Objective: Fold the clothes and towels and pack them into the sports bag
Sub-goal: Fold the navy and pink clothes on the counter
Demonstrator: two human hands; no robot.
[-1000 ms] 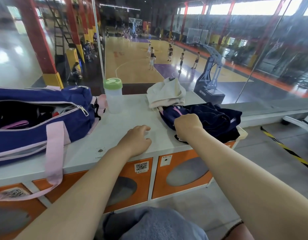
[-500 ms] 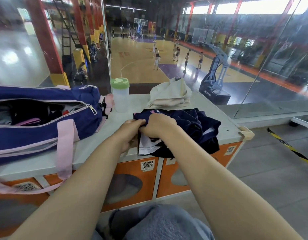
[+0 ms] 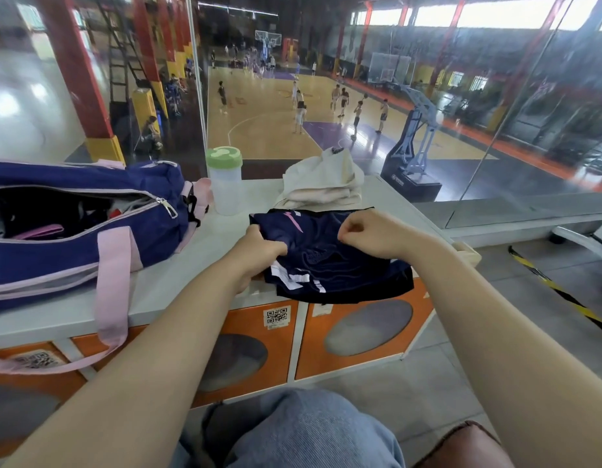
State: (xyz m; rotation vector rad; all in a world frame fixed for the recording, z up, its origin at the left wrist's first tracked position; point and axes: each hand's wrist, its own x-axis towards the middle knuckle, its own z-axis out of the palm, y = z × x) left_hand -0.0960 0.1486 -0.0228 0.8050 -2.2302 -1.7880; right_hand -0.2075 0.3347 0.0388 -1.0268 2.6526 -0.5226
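A navy garment (image 3: 330, 261) with pink and white marks lies spread on the white locker top (image 3: 198, 261), its front edge hanging over. My left hand (image 3: 259, 248) grips its left edge. My right hand (image 3: 373, 233) pinches the cloth near its upper right part. Behind the garment sits a crumpled cream towel (image 3: 323, 180). The navy sports bag (image 3: 73, 224) with pink straps lies unzipped at the left, with dark items inside.
A clear bottle with a green lid (image 3: 225, 184) stands between the bag and the towel. A glass wall runs right behind the top. Orange locker doors (image 3: 363, 332) face me below. A pink strap (image 3: 113, 292) hangs over the front edge.
The navy garment came from the right end toward the middle and is now spread wider. My left hand left the bare top and took hold of its left edge.
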